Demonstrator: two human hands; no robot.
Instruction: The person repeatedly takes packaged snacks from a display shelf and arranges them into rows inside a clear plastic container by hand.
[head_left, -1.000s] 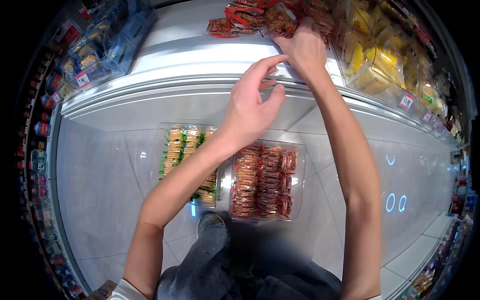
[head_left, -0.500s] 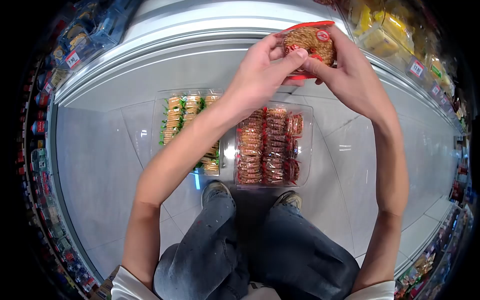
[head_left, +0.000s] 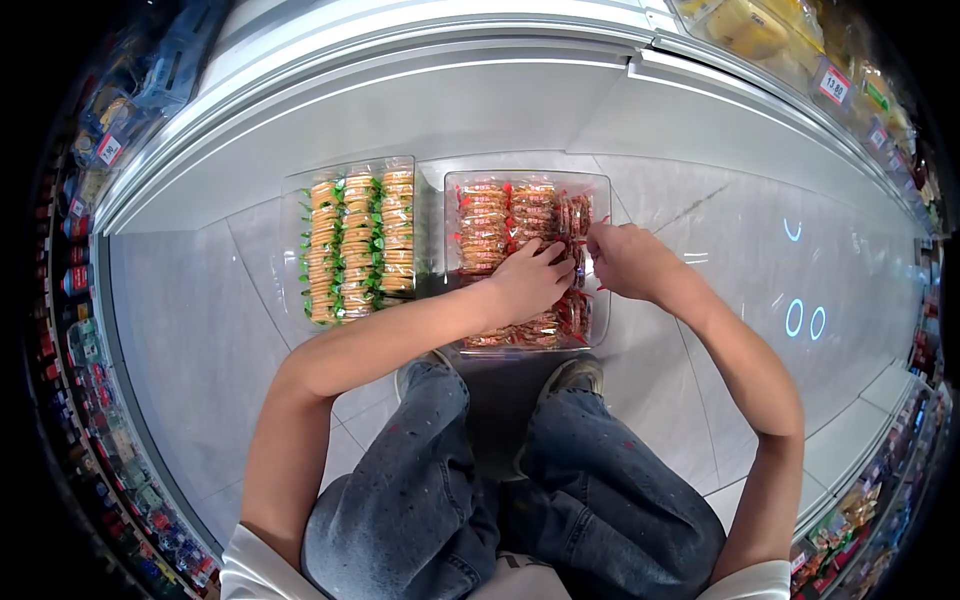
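A clear plastic bin (head_left: 604, 190) on the floor holds rows of round, seed-covered cookies (head_left: 484, 215) in clear wrappers with red edges. My left hand (head_left: 527, 285) reaches over the middle row, its fingers apart and touching the packets by the right row. At the bin's right side, my right hand (head_left: 632, 262) has its fingers curled in a pinch at a wrapped cookie (head_left: 580, 264) in that row. The packet is partly hidden between my hands.
To the left, a second clear bin (head_left: 294, 185) contains rows of pale cookies (head_left: 357, 240) in wrappers with green edges. A white shelf base (head_left: 480, 100) runs behind both bins. Yellow packages (head_left: 750, 28) sit on the shelf at upper right. My shoes (head_left: 575, 376) stand close in front.
Both hands have come down from above the shelf edge into the right bin, bringing the wrapped cookie they held. The view has shifted slightly, and the left bin is less covered by my arm.
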